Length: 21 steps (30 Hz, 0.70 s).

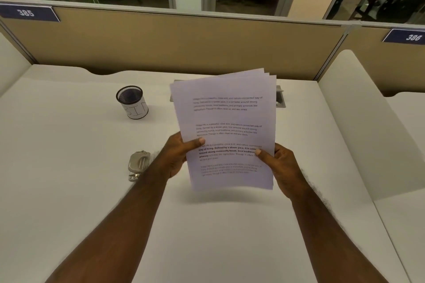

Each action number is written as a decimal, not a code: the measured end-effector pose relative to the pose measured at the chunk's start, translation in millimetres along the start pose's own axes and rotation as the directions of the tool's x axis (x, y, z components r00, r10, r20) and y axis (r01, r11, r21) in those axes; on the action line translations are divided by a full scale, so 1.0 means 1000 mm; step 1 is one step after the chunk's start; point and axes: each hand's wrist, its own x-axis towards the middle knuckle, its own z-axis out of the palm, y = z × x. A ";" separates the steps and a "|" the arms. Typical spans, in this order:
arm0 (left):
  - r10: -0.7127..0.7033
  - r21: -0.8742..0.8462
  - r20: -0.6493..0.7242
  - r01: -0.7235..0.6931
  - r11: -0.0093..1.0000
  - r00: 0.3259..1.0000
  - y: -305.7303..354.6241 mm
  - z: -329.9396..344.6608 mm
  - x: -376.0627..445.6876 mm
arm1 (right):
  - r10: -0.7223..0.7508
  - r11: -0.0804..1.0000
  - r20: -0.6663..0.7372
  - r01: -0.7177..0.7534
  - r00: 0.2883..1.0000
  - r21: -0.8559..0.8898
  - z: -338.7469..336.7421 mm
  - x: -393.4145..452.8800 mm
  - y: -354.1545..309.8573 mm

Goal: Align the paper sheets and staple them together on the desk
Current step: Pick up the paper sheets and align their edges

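A stack of printed paper sheets (226, 122) is held upright above the white desk (80, 190), its lower edge lifted off the surface. The top edges fan out slightly at the upper right, so the sheets are not flush. My left hand (178, 156) grips the stack's left side with the thumb on the front page. My right hand (279, 167) grips the right side the same way. A small grey metal stapler (138, 164) lies on the desk to the left of my left forearm.
A black mesh cup (133, 104) with a white paper label stands at the back left. A grey cable hatch (280, 99) is set in the desk behind the papers. A tan partition (184, 41) closes the back; a white divider (358, 122) borders the right.
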 end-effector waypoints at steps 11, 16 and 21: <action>0.131 0.323 0.022 -0.131 0.937 0.991 0.014 0.019 -0.007 | -0.042 0.999 -0.013 0.042 0.999 -0.032 0.004 0.006 -0.004; 0.087 0.373 0.021 -0.089 0.923 0.996 0.002 0.023 -0.012 | -0.016 0.999 -0.004 0.016 1.000 -0.046 0.006 0.006 0.004; 0.169 0.309 0.016 -0.165 0.936 0.986 0.009 0.028 -0.011 | -0.077 0.996 0.005 0.077 0.997 -0.039 0.009 0.008 -0.003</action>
